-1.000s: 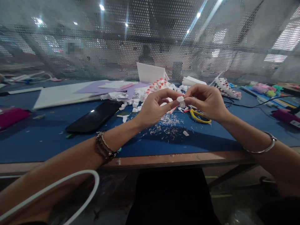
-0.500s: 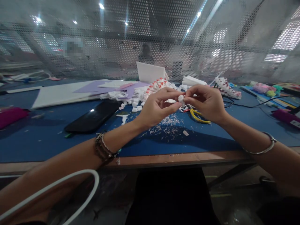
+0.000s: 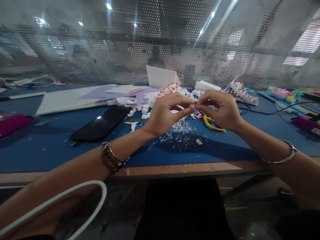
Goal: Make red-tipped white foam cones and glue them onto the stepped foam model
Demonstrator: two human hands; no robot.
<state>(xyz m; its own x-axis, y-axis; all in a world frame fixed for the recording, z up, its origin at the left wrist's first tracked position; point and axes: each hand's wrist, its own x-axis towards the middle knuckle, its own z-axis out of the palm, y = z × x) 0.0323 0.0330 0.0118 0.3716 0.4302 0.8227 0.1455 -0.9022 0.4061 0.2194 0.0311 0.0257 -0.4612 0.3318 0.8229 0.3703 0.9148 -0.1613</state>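
Observation:
Above the table, my left hand (image 3: 167,111) and my right hand (image 3: 220,108) meet fingertip to fingertip. Between their pinched thumbs and forefingers sits a small white piece (image 3: 193,106), mostly hidden by the fingers; its exact kind cannot be made out. Both hands are closed on it. Just behind them lies a heap of white foam bits (image 3: 150,99) with a white piece dotted with red tips (image 3: 171,87). Yellow-handled pliers (image 3: 212,124) rest beneath my right hand. Fine white shavings (image 3: 178,135) are scattered on the blue tabletop (image 3: 150,156) below.
To the left lie a black phone-like slab (image 3: 100,125), white foam sheets (image 3: 62,100), purple sheets (image 3: 97,92) and a magenta pouch (image 3: 15,125). A white board (image 3: 161,76) stands at the back. At right are a red-dotted white piece (image 3: 241,93), colourful pompom-like bundles (image 3: 280,94) and a cable.
The fingertips have drawn closer around the small white piece, so less of it shows now. Both hands have otherwise stayed in nearly the same place.

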